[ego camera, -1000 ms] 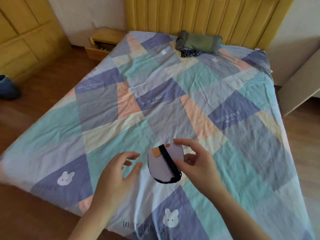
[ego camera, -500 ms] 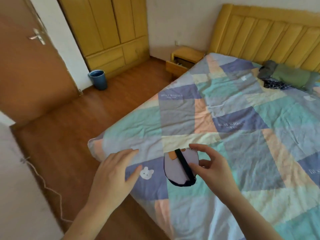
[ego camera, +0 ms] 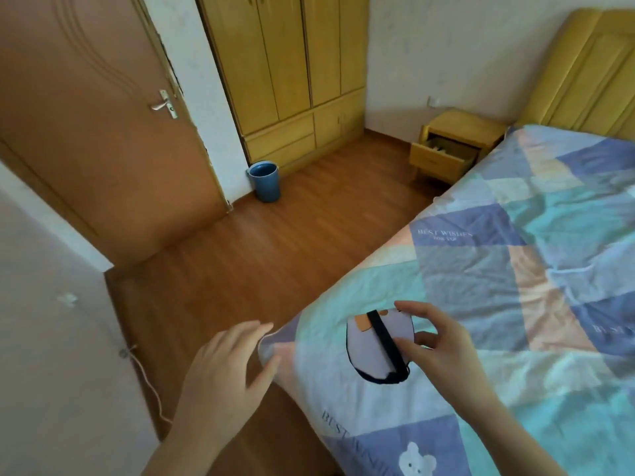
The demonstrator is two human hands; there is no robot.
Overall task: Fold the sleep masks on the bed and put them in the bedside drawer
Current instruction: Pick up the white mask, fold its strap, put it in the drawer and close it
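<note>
A folded sleep mask [ego camera: 371, 345], pale lilac with an orange patch and a black strap across it, is pinched in my right hand [ego camera: 436, 345] above the near corner of the bed [ego camera: 515, 269]. My left hand [ego camera: 226, 365] hovers open beside the bed's corner, fingers spread, holding nothing. The yellow bedside cabinet [ego camera: 460, 128] stands far off by the headboard, and its drawer [ego camera: 441, 159] is pulled out. What lies inside the drawer is too small to tell.
Wooden floor [ego camera: 275, 262] runs between the bed and a yellow wardrobe [ego camera: 292, 63]. A blue bin [ego camera: 264, 180] stands by the wall beside a brown door [ego camera: 96, 132]. A thin cord [ego camera: 147, 383] hangs along the near left wall.
My view has swung left from the bed towards the door and bedside cabinet. My right hand keeps hold of the folded mask; my left hand stays open beside it.
</note>
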